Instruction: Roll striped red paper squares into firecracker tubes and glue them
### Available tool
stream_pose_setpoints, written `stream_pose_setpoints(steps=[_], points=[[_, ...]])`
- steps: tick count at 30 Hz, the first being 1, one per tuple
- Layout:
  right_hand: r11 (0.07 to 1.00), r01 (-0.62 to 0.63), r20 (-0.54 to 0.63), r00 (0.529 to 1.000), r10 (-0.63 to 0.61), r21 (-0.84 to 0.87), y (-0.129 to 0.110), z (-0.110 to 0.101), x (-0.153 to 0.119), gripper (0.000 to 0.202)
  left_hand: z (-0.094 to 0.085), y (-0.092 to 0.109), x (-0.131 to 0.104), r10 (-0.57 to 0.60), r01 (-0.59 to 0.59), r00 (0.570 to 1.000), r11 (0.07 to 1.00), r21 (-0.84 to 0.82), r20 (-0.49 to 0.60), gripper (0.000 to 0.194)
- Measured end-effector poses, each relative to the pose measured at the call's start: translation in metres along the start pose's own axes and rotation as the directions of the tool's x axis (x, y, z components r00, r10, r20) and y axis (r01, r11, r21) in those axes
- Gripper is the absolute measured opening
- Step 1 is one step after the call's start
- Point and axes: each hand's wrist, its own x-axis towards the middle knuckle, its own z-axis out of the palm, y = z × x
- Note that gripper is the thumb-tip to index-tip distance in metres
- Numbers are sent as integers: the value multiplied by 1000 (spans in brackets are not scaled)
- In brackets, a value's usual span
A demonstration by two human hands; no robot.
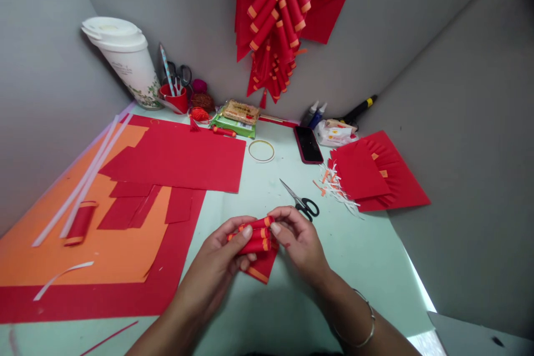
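Note:
In front of me my left hand (225, 250) is closed around a few small red paper rolls (255, 246) with orange bands at their ends. The rolls lie side by side under my left thumb. My right hand (298, 236) pinches the end of the topmost roll between thumb and fingers. Beneath the hands, a red paper piece (263, 267) with an orange strip shows on the table, partly hidden by the fingers. Black-handled scissors (306, 207) lie just beyond my right hand, with their blades pointing away to the left.
Red sheets (187, 156) and an orange sheet (125, 261) spread across the left. At the back stand a white lidded cup (125, 61) and a red pen holder (177, 101). A phone (308, 144) and red envelopes (367, 172) lie right. Red firecracker decorations (275, 5) hang on the wall.

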Motion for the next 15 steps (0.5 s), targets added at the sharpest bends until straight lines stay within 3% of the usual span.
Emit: stream_pose_setpoints(steps=[8,13,15], points=[[998,-53,87,995,51,15,3,0,-1,16,3,5,0,-29,25,999,992,-123,-34,21],[999,-15,96,995,20,-44,2,0,-2,20,5,7,-1,-57,40,994,983,-179,-92,4],[999,18,110,994,-12,-50,2,0,-3,24,6,8,-1,-64,37,990,978,-204,-124,7]])
